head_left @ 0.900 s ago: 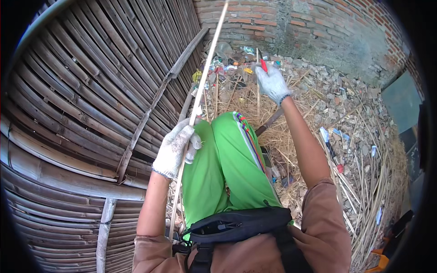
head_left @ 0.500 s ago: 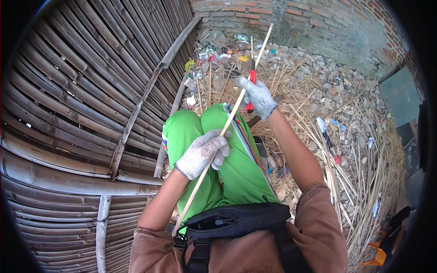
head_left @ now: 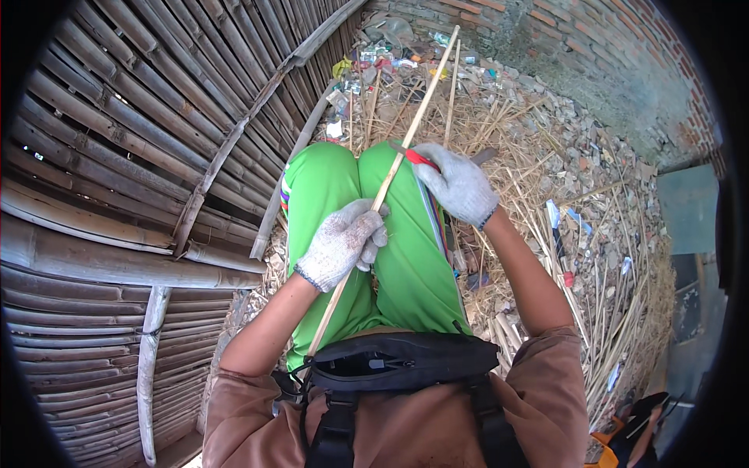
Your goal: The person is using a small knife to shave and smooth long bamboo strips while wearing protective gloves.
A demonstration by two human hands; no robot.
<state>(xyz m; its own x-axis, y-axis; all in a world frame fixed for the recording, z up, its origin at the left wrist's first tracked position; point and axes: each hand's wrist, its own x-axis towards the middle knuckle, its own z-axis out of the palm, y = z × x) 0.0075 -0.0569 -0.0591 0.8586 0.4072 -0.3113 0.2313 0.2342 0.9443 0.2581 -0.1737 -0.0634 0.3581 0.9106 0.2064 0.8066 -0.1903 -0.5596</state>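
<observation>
A long, thin, pale bamboo stick [head_left: 425, 101] runs slantwise across my green-clad thighs, its far end pointing up and away. My left hand [head_left: 343, 242], in a white knit glove, is closed round the stick above my lap. Also gloved, my right hand [head_left: 460, 183] grips a knife with a red handle [head_left: 422, 161]. Its short dark blade meets or lies just over the stick, above the left hand. Most of the handle is hidden in the fingers. The stick's near end reaches the black waist bag [head_left: 402, 360].
A bamboo slat wall [head_left: 156, 140] stands close on the left, a brick wall [head_left: 538, 31] at the back. Rubble, straw and litter cover the ground. Many loose bamboo strips [head_left: 601, 320] lie at right, near a dark tool with a red end [head_left: 568, 278].
My right hand has come nearer and turned, bringing the knife's blade to the stick. The left hand keeps its hold on the stick. The whole view has shifted slightly.
</observation>
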